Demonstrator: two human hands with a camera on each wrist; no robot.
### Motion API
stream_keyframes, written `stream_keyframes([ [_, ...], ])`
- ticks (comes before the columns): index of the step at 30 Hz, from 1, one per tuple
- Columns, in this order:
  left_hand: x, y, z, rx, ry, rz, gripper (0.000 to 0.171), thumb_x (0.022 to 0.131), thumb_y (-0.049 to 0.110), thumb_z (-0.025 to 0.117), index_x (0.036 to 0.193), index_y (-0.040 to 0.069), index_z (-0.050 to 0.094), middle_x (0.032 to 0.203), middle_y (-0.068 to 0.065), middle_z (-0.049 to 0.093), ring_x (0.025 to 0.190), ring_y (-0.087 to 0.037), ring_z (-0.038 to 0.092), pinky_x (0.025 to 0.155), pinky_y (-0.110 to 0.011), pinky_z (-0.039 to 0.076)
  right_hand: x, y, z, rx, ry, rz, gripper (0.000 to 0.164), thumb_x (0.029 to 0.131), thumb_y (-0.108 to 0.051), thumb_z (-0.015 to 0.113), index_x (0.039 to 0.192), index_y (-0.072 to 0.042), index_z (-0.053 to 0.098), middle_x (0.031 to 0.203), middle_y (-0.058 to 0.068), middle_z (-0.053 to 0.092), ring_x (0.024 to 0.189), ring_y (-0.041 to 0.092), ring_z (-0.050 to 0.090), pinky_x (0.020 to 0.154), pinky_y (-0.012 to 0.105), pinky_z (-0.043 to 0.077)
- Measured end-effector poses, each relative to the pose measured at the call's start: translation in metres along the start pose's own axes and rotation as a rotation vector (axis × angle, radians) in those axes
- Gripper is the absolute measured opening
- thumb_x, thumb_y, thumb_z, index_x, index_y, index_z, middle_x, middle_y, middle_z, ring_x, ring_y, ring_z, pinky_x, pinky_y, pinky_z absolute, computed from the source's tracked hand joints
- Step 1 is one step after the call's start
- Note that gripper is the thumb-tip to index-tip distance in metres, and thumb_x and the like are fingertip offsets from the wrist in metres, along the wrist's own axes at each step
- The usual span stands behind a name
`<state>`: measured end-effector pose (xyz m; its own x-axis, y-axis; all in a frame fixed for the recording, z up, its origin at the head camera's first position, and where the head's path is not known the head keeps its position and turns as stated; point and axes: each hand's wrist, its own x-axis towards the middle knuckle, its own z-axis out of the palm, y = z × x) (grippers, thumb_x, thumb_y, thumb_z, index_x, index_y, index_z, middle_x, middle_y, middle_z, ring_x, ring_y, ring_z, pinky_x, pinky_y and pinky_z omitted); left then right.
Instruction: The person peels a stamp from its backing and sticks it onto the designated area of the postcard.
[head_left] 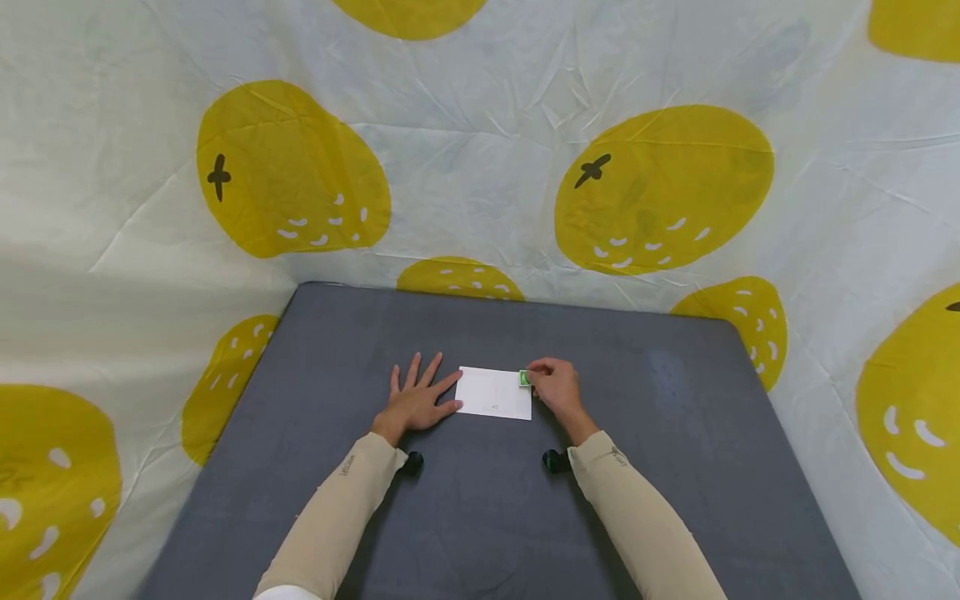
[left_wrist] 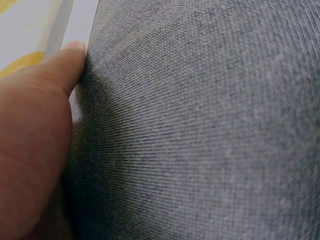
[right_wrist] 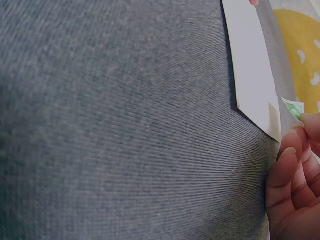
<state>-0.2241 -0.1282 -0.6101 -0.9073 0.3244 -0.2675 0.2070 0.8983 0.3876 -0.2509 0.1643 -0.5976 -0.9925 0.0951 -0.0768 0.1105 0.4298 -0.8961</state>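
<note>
A white envelope (head_left: 491, 393) lies flat on the grey padded table. My left hand (head_left: 415, 402) is spread on the table with its thumb and a fingertip touching the envelope's left edge; in the left wrist view the thumb (left_wrist: 70, 62) presses on that edge. Between thumb and forefinger, my right hand (head_left: 553, 385) pinches a small green-and-white stamp (head_left: 524, 379) at the envelope's upper right corner. In the right wrist view the stamp (right_wrist: 294, 108) appears tilted and raised a little off the envelope (right_wrist: 252, 60).
Grey fabric covers the table (head_left: 465, 517). A white curtain (head_left: 465, 183) printed with yellow fruit hangs behind it and along both sides. Small dark round objects sit by each wrist, one near the left sleeve (head_left: 341, 508), another by the right sleeve (head_left: 637, 508).
</note>
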Motion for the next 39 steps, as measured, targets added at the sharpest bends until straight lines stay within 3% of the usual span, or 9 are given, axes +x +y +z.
stream_keyframes([
  [17, 0.006, -0.001, 0.000, 0.004, -0.030, -0.022, 0.073, 0.100, 0.075, 0.041, 0.164, 0.050, 0.015, 0.177, 0.009, -0.013, 0.162, -0.032, -0.026, 0.123, -0.069, -0.019, 0.006, 0.002, 0.002, -0.160, -0.009, -0.013, 0.011, 0.093, -0.013, 0.073, 0.095, -0.006, 0.080, 0.080, 0.010, 0.073, 0.062, 0.016, 0.062, 0.057, 0.027, 0.050],
  [28, 0.009, 0.000, 0.000, 0.029, -0.041, -0.032, 0.074, 0.100, 0.076, 0.040, 0.164, 0.050, 0.013, 0.177, 0.009, -0.014, 0.162, -0.032, -0.026, 0.124, -0.070, -0.018, 0.006, -0.002, 0.002, -0.308, 0.010, -0.063, 0.010, 0.089, -0.014, 0.073, 0.092, -0.009, 0.081, 0.085, 0.009, 0.077, 0.079, 0.026, 0.068, 0.071, 0.035, 0.051],
  [31, 0.010, 0.000, 0.001, 0.031, -0.041, -0.033, 0.074, 0.100, 0.075, 0.040, 0.164, 0.050, 0.013, 0.177, 0.009, -0.015, 0.162, -0.032, -0.026, 0.124, -0.070, -0.019, 0.006, -0.003, 0.001, -0.327, 0.015, -0.067, 0.011, 0.089, -0.014, 0.072, 0.093, -0.009, 0.081, 0.086, 0.009, 0.078, 0.080, 0.027, 0.069, 0.073, 0.039, 0.053],
  [39, 0.008, 0.001, -0.001, 0.004, -0.040, -0.037, 0.072, 0.101, 0.074, 0.039, 0.164, 0.049, 0.015, 0.177, 0.008, -0.013, 0.162, -0.032, -0.025, 0.123, -0.070, -0.019, 0.012, -0.003, -0.002, -0.329, -0.044, -0.078, 0.012, 0.091, -0.016, 0.076, 0.095, -0.005, 0.078, 0.086, 0.011, 0.076, 0.074, 0.024, 0.067, 0.067, 0.033, 0.053],
])
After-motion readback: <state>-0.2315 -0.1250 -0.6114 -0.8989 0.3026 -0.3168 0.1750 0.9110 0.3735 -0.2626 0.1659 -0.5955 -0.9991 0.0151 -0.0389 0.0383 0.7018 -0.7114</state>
